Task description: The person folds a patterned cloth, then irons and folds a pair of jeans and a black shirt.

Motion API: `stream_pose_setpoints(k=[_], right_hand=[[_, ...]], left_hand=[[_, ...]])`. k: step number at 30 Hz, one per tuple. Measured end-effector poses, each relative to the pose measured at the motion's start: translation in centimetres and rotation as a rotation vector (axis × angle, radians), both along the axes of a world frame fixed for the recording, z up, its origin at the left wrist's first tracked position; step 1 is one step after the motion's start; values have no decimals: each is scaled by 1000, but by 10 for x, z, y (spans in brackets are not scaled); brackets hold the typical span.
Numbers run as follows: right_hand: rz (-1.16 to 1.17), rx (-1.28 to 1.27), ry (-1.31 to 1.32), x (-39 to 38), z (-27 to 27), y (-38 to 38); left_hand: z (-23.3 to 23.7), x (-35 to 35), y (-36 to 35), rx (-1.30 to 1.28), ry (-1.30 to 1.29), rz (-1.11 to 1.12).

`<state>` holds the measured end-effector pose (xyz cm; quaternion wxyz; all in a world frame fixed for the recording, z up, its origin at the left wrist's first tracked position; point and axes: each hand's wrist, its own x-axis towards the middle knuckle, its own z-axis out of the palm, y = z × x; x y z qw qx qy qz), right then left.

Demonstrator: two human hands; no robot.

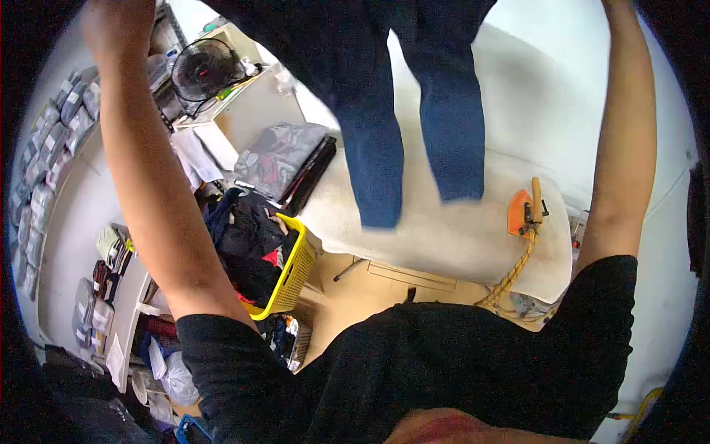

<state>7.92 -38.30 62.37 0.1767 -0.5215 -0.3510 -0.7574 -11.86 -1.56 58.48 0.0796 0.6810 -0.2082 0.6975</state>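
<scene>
Dark blue trousers hang in the upper middle of the head view, with both legs pointing down over a pale padded ironing board. Their upper part runs out of the top edge. My left hand is raised at the upper left, cut off by the frame, so its fingers do not show. On the right side my right forearm reaches up to the top edge, and that hand is beyond the frame. Whether either hand grips the trousers cannot be seen. An orange iron with a wooden handle rests on the board's right end.
Left of the board stands a yellow basket full of dark clothes. Folded garments are stacked on the board's left end. Behind them a black fan sits on a white cabinet. A yellow cord trails from the iron.
</scene>
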Motion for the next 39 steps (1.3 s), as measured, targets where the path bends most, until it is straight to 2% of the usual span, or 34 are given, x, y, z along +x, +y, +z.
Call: stream_pose_setpoints(k=[1,3,4,5,6,7,9,10,11,12,13,14,16,17,19,21,22,24,25,27,28,29,32,33,34,35,36,37,38,39], right_hand=[[100,25,4,11,-16,-13],[-199,42,248,7,-72,-42],[60,-36,410,48,-114,-77],[57,-165,509,37,-160,-78],[158,-250,651,24,-204,-70],[252,-304,756,20,-251,-67],[160,-482,1074,33,-374,-81],[91,-615,1320,10,-402,-68],[156,-651,1352,-4,-449,-65],[93,-898,1662,-13,-480,-65],[24,-1154,1951,-20,-502,-65],[33,-1168,1977,-25,-522,-62],[221,-947,1991,-31,-549,-50],[227,-947,2017,-32,-552,-39],[382,-664,1747,-23,-556,-7],[320,-591,1499,-9,-563,30],[317,-591,1508,0,-569,44],[213,-672,1241,18,-585,64],[209,-673,1249,27,-593,67],[176,-801,1536,46,-601,68],[266,-662,1578,51,-605,67],[263,-660,1586,53,-600,68],[341,-646,1653,45,-585,71],[366,-777,1573,39,-585,73],[390,-904,1486,37,-585,76],[390,-904,1492,41,-588,80],[359,-912,1636,48,-592,86],[327,-918,1779,56,-597,93],[299,-809,1777,65,-611,99],[301,-809,1783,73,-621,109]], left_hand=[[-19,12,-12,-23,-118,171],[-71,28,26,-161,98,34],[-110,43,21,-138,137,-66],[-153,53,14,-117,180,-166],[-193,51,9,36,309,44],[-248,55,4,-104,485,-35],[-344,62,-8,-169,771,-5],[-384,59,-13,-93,909,87],[-431,52,-18,-206,1123,111],[-480,43,-12,-282,1447,125],[-512,32,-13,-419,1587,-32],[-516,26,-26,-473,1555,-4],[-520,32,-47,-522,1539,26],[-522,39,-54,-510,1476,42],[-531,61,-67,-412,1362,48],[-535,92,-87,-310,1293,-23],[-534,106,-97,-262,1317,-20],[-546,133,-109,-180,1315,-23],[-552,140,-109,-146,1315,-35],[-562,146,-97,-130,1371,-60],[-567,150,-89,-114,1421,-78],[-577,151,-79,-114,1428,-83],[-591,145,-50,-409,1470,-270],[-588,144,-49,-411,1478,-273],[-585,143,-47,-393,1510,-264],[-577,143,-48,-376,1542,-254],[-567,144,-53,-267,1475,-243],[-567,143,-57,-270,1480,-244],[-567,142,-60,-200,1519,-186],[-568,141,-60,-127,1556,-129]])
